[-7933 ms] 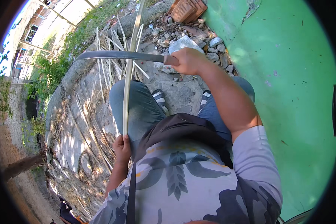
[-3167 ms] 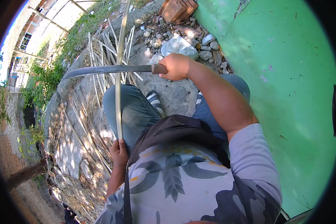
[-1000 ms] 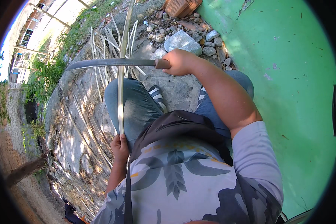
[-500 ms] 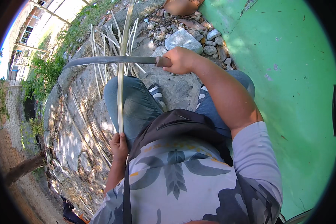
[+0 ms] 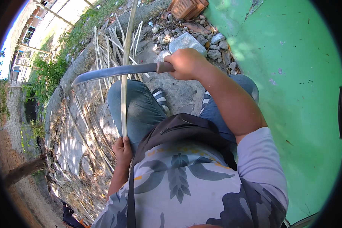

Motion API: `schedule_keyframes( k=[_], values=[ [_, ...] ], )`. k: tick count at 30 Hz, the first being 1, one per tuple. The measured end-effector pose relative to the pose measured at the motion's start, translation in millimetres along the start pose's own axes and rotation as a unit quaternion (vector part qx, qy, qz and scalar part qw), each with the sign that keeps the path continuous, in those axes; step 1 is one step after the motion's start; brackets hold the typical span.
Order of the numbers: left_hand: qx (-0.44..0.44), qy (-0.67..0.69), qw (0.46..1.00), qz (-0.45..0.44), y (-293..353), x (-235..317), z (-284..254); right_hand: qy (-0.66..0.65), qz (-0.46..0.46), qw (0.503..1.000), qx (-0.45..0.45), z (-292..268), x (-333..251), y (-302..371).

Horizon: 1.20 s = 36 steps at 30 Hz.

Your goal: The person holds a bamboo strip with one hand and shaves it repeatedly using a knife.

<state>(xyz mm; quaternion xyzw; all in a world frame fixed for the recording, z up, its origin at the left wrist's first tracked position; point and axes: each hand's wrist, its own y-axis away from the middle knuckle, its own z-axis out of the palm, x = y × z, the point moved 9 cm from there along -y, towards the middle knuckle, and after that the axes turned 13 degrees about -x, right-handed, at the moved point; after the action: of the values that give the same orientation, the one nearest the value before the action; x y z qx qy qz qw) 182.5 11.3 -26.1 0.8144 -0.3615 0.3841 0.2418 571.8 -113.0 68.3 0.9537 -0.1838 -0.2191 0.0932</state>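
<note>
Pale bamboo strip (image 5: 124,72) in left hand (image 5: 122,148), machete (image 5: 117,71) in right hand (image 5: 186,64).

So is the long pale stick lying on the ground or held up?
Held up. The left hand grips the long pale bamboo strip at its near end, over the knee.

— What does the right hand (image 5: 188,62) grip?
— A long knife (image 5: 117,71), dark, slightly curved blade reaching leftward from the fingers, roughly level.
— And the left hand (image 5: 122,148)?
— A pale bamboo strip (image 5: 124,72), rising from its fingers, seemingly crossing the blade.
</note>
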Motion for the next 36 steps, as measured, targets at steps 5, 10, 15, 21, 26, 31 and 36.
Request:
schedule_keyframes(
  k=[5,10,15,21,26,31,36],
  values=[
    [-0.017,0.043,0.999,-0.019,-4,-1,3,-0.065,0.041,0.997,0.024,11,50,-15],
    [-0.013,0.041,0.999,-0.018,-3,-11,1,-0.034,0.011,0.999,-0.002,13,14,-11],
    [-0.010,0.060,0.998,-0.023,-1,-5,1,0.073,-0.052,0.995,-0.053,21,-18,-7],
    [-0.027,0.010,1.000,-0.007,-7,15,2,-0.103,0.046,0.992,0.049,13,72,-27],
    [-0.038,0.052,0.997,-0.032,-4,5,-1,-0.110,-0.002,0.994,0.023,6,38,-16],
    [-0.040,0.053,0.997,-0.034,-1,-1,-2,-0.042,-0.042,0.998,-0.014,7,8,-6],
    [-0.048,0.058,0.996,-0.050,-4,5,1,-0.009,-0.021,0.998,0.063,-3,29,4]
  ],
)
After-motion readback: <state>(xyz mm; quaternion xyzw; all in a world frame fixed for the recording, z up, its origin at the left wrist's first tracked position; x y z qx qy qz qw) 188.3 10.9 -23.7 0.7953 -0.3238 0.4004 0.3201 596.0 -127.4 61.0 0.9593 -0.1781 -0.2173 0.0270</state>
